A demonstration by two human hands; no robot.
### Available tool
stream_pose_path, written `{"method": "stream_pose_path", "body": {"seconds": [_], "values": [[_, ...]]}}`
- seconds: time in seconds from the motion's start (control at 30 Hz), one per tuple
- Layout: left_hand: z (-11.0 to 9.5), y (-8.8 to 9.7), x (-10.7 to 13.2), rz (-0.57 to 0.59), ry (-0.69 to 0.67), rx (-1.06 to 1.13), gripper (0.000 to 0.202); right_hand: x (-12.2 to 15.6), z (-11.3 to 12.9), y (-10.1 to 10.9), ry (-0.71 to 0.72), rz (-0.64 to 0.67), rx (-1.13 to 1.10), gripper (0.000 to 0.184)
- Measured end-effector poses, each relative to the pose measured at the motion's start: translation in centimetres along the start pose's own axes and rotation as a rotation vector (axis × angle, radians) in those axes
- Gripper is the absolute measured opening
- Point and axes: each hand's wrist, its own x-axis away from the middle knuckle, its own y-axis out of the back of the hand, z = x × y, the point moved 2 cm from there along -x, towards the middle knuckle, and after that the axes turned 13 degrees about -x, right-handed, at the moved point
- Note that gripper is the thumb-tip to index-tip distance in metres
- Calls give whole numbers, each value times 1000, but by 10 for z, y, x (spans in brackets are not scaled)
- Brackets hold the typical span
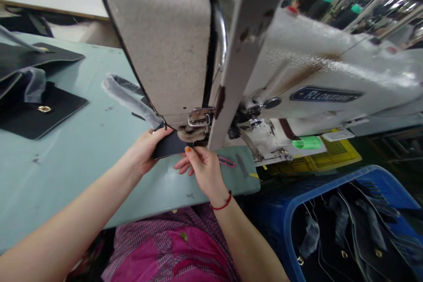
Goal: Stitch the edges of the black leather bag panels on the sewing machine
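A black leather-like piece (169, 144) lies under the head of a large sewing machine (161, 44), partly hidden by it. My left hand (145, 150) grips its left side, thumb on top and fingers underneath. At its right edge, near the needle area, my right hand (203, 167) pinches the border between thumb and forefinger, the other fingers loosely bent. A strap wrapped in clear plastic (128, 97) loops out behind the piece. Pink-handled thread snips (227, 161) rest on the table just right of my right hand.
Black flap pieces with gold clasps (33, 110) lie at the left of the pale green table (79, 158). At lower right stands a blue basket (291, 216) holding several black pieces with plastic-wrapped straps. A yellow crate (343, 154) sits behind it.
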Motion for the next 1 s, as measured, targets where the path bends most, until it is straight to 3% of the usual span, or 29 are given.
{"method": "stream_pose_path", "body": {"seconds": [0.17, 0.27, 0.37, 0.57, 1.0], "values": [[4, 9, 17, 145, 184, -29, 36, 2, 4, -1, 34, -8, 60, 47], [-3, 15, 20, 139, 220, -108, 40, 4, 3, -3, 46, -52, 44, 46], [-13, 18, 19, 113, 186, -230, 42, 6, -1, -8, 33, -82, -1, 45], [-20, 18, 16, 174, 35, -291, 29, 6, -7, -15, 2, -106, -99, 45], [-15, 22, 8, 149, 51, -279, 33, 1, -9, -21, 10, -130, -101, 46]]}}
